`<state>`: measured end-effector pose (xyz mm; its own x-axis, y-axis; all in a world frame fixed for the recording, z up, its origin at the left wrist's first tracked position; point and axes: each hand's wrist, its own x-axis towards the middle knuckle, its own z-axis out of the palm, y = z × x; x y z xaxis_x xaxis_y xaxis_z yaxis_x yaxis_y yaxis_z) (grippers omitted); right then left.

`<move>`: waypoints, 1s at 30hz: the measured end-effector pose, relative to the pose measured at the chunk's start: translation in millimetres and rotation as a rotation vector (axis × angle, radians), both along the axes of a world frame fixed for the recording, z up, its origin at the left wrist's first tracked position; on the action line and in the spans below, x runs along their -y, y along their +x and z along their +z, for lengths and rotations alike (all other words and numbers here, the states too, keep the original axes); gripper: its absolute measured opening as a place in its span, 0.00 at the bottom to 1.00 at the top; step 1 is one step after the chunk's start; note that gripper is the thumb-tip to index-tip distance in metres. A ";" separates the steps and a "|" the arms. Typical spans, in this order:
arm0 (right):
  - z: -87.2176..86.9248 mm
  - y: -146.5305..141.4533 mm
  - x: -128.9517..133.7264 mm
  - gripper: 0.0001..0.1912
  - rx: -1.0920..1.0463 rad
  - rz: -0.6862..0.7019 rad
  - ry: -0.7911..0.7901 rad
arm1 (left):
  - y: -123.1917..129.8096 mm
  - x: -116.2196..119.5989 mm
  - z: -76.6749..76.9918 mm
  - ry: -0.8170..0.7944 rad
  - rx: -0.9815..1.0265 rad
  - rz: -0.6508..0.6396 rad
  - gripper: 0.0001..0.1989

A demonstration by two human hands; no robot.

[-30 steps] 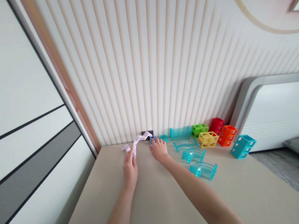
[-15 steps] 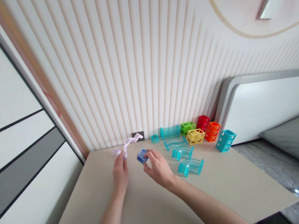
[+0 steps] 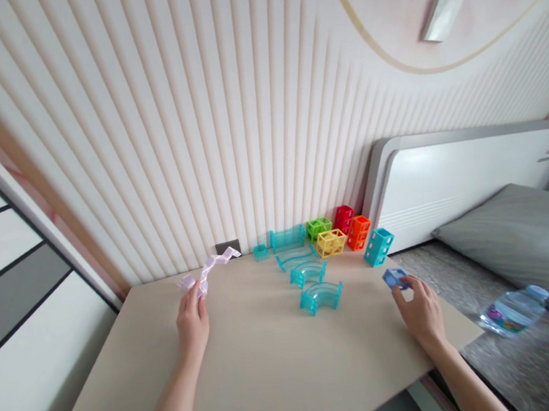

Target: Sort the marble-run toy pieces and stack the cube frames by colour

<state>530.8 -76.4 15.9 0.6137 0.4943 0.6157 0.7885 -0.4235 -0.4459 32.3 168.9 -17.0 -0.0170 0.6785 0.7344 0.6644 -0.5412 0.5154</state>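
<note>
My left hand (image 3: 193,319) pinches a pale purple twisted strip (image 3: 209,265) above the left part of the beige table (image 3: 274,365). On the right, my right hand (image 3: 421,311) grips a small blue block (image 3: 395,278) between thumb and fingers, just in front of an upright teal block (image 3: 378,247). Between the hands lie clear teal curved pieces (image 3: 321,297), with a straight teal piece (image 3: 288,238) at the wall. Green (image 3: 318,229), yellow (image 3: 331,242), red (image 3: 343,219) and orange (image 3: 358,232) frame blocks form a group left of the teal block.
A ribbed wall with a dark socket (image 3: 228,248) runs behind the table. To the right are a white headboard (image 3: 461,176), a grey pillow (image 3: 512,229) and a plastic bottle (image 3: 516,310) lying on the bed.
My right hand has carried the blue block from beside my left hand to the table's right side. The view has turned right. My left hand still holds the purple strip.
</note>
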 end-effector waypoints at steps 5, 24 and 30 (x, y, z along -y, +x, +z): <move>-13.3 23.9 -4.8 0.26 -0.083 -0.050 -0.158 | -1.3 1.4 0.1 0.006 -0.019 0.016 0.19; 9.0 -5.1 -9.2 0.28 0.063 -0.044 0.018 | 0.0 3.8 10.3 0.025 -0.063 -0.052 0.18; 54.5 -131.5 -25.1 0.08 0.054 0.602 0.307 | 3.1 25.7 41.7 0.127 -0.087 -0.079 0.17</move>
